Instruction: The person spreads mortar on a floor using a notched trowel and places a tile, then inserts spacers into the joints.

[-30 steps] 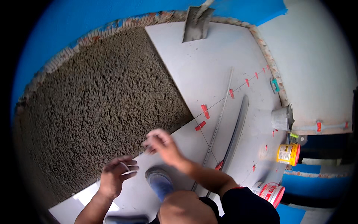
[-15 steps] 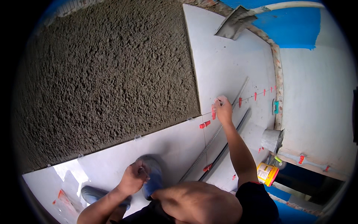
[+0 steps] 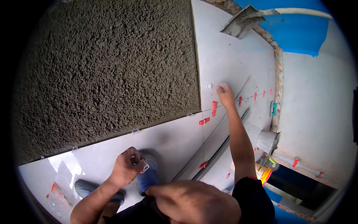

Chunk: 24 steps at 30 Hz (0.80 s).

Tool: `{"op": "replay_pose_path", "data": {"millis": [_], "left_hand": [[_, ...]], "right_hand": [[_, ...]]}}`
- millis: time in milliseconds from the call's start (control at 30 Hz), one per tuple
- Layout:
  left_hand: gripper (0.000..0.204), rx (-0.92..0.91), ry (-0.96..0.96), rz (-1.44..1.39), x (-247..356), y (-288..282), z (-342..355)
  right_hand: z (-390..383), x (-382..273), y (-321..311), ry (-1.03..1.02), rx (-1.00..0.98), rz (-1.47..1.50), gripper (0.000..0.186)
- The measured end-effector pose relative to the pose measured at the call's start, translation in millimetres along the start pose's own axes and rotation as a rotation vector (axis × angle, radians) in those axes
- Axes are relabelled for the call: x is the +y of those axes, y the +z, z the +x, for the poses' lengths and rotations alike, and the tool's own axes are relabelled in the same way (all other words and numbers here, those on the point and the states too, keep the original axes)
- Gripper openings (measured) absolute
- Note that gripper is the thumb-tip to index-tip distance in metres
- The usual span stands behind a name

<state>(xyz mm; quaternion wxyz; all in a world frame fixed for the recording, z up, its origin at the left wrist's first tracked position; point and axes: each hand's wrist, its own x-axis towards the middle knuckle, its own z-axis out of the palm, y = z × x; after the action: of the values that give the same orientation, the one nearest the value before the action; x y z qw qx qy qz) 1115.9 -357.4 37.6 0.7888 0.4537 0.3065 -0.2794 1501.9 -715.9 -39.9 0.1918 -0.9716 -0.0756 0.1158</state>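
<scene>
My left hand (image 3: 128,168) is closed above my shoe, pinching a small clear plastic tile clip (image 3: 146,165) between thumb and fingers. Over the large pale tile on the right, my right hand (image 3: 226,96) has its fingers loosely curled, with a gap between thumb and forefinger. Just left of its fingertips are several white clips (image 3: 208,86), apart from the hand. Near that hand a red wedge (image 3: 214,108) stands at the tile joint, and another red wedge (image 3: 204,121) lies across the crossing joint. More clear clips (image 3: 135,131) are set along the near tiles' edge.
Rough grey mortar (image 3: 112,63) spreads over the far left. A long metal straightedge (image 3: 212,137) and a dark bar lie across the right-hand tiles. A trowel (image 3: 244,21), grey bucket (image 3: 268,140), yellow bucket (image 3: 263,173) and a plastic bag of red pieces (image 3: 57,194) lie around.
My right hand has moved slightly up and away from the joint, letting go of white clips that now show beside it. The clip in my left hand shows more clearly.
</scene>
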Motion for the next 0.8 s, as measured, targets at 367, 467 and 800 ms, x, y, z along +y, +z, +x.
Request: {"op": "replay_pose_path", "data": {"millis": [367, 467, 800], "left_hand": [[0.015, 0.004, 0.042, 0.136, -21.2, 1.2, 3.6], [0.014, -0.015, 0.082, 0.272, -18.3, 0.9, 3.4], [0.012, 0.076, 0.102, 0.299, -4.3, -7.5, -0.4]], "right_hand": [[1.7, -23.3, 31.2, -0.396, 0.207, -0.439, 0.050], [21.5, -12.9, 28.5, -0.148, -0.072, -0.313, 0.052], [-1.7, 12.5, 17.8, 0.120, -0.005, 0.010, 0.021]]}}
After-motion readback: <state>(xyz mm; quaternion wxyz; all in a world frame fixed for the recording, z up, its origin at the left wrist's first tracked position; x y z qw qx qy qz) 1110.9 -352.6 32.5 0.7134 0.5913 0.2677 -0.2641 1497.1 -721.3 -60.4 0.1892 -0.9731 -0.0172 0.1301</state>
